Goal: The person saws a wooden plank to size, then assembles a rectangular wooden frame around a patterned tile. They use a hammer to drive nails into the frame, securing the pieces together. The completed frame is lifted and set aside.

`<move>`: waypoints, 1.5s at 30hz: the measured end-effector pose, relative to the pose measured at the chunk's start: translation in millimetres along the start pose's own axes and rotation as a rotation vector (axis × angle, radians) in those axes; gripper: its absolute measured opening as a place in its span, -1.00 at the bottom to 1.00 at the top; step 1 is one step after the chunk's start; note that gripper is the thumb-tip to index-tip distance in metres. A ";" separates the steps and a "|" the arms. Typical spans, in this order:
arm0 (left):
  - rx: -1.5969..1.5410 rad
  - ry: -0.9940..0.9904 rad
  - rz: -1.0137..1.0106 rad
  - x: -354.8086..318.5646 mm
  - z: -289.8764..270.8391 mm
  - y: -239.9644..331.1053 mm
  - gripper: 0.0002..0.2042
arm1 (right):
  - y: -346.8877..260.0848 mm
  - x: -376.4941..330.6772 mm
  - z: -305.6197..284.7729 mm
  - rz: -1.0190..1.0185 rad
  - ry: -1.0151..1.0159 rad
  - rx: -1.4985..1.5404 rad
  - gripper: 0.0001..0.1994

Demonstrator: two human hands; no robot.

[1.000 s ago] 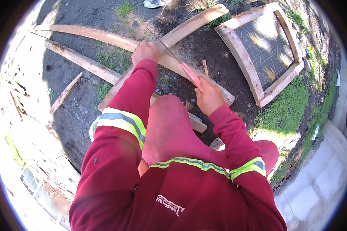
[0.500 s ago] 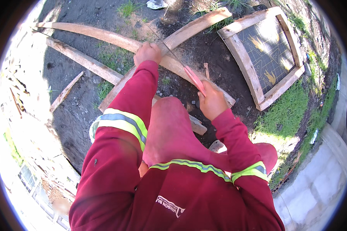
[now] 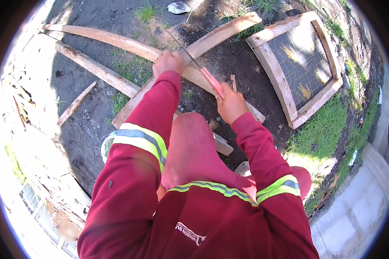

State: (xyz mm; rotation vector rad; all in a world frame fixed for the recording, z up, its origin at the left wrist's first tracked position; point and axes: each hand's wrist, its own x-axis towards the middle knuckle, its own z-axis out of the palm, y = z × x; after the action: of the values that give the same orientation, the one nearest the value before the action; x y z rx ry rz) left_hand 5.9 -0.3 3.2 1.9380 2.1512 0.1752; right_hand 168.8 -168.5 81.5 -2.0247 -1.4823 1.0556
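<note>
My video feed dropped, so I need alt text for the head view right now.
A person in red sleeves with reflective bands saws a wooden plank on dark soil: the right hand grips the red-handled handsaw, and the left hand presses on the plank. A wood-framed mesh panel lies to the right by grass.

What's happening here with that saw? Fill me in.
A person in a red reflective work shirt is crouched over wooden planks on dark soil. The right hand has a grip on the pink handle of a handsaw, its blade laid across a plank. The left hand presses on that plank beside the blade. A wooden frame with mesh lies to the right.
</note>
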 end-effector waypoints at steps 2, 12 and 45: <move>-0.026 0.018 0.003 -0.5 1.6 -1.4 -0.71 | -2.0 -5.7 -1.5 -0.011 0.038 0.060 -0.66; -0.067 -0.015 -0.018 0.8 -0.7 -0.8 -0.67 | -26.2 -94.3 -72.2 -0.022 -0.041 -0.163 -0.61; -0.061 -0.034 -0.031 1.4 0.9 -2.4 -0.67 | -26.4 -130.0 -91.3 0.164 -0.151 -0.230 -0.64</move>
State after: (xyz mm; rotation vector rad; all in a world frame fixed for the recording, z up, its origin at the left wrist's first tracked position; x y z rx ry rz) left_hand 3.7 0.7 1.6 1.8600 2.1281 0.1982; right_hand 204.3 -271.4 200.2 -2.3033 -1.5991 1.1726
